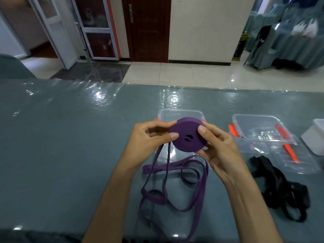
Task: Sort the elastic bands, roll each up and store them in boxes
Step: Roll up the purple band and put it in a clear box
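Observation:
A purple elastic band is partly wound into a thick roll held above the table between both hands. My left hand pinches the roll's left edge with thumb and fingers. My right hand grips its right side, thumb on the face. The unrolled purple band trails down from the roll and lies in loose loops on the table. Behind the roll stands a clear plastic box with orange clips. A second clear box sits to the right.
A tangle of black elastic bands lies at the right, near a clear lid with an orange clip. A white container is at the right edge. The table has a glossy grey-green cover.

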A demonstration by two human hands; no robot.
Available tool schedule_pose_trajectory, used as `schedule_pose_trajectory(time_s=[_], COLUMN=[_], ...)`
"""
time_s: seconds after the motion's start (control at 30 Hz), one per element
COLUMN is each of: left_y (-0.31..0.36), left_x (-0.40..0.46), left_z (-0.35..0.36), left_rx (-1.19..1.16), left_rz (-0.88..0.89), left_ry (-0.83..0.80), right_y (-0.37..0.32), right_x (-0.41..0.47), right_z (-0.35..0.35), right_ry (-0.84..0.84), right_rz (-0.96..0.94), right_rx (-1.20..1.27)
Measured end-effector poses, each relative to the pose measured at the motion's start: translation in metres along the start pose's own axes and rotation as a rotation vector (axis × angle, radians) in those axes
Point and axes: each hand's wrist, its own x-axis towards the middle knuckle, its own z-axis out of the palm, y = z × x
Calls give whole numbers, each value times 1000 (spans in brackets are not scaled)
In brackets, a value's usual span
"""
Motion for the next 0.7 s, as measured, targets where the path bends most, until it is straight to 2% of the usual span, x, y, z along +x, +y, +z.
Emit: schedule_pose_trajectory(time_s=[0.1, 0.17, 0.33, 0.43, 0.57, 0.7], left_y=[0, 1, -4, -12, -19, -19], left_x=[3, 5, 11, 10, 12, 17], left_z=[1, 3, 16, 17, 8, 16], left_rx=[60, 43, -32, -103, -19, 38], left_rz=[49, 62, 67, 3, 4, 20], left_ry=[23, 47, 63, 41, -3, 98], right_y=[-10, -14, -15, -11, 4, 7], right_x=[1, 2, 5, 4, 7, 15], right_z=[-11, -18, -24, -27, -28, -31], right_ry=[-109, -179, -105, -61, -49, -91], right_rz=[-121, -171, -252, -242, -187, -145], right_rx=[-297, -394, -436, -372, -343, -385])
